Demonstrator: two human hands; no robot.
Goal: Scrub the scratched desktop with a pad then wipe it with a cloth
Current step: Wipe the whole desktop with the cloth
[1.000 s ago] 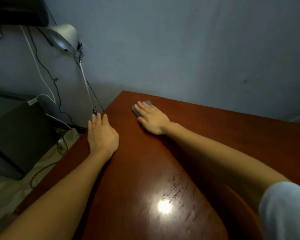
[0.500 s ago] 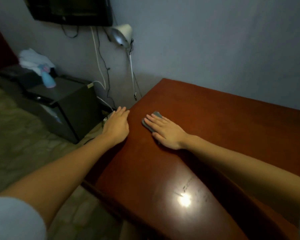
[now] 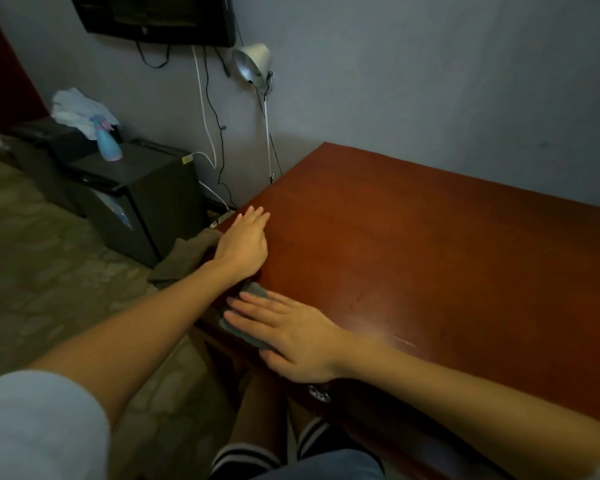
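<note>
Right hand [image 3: 291, 337], fingers flat, presses the grey pad [image 3: 255, 291] at the desk's [image 3: 430, 254] near-left edge, dragged back from the far corner; left hand [image 3: 245, 244] flat, bracing; scrubbing likely mid-pass, cloth wipe still ahead.

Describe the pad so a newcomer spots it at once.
Find the red-brown desk, then its near left corner. There the right hand lies flat on the pad: thin and grey, unlike the brownish cloth left of the desk.
</note>
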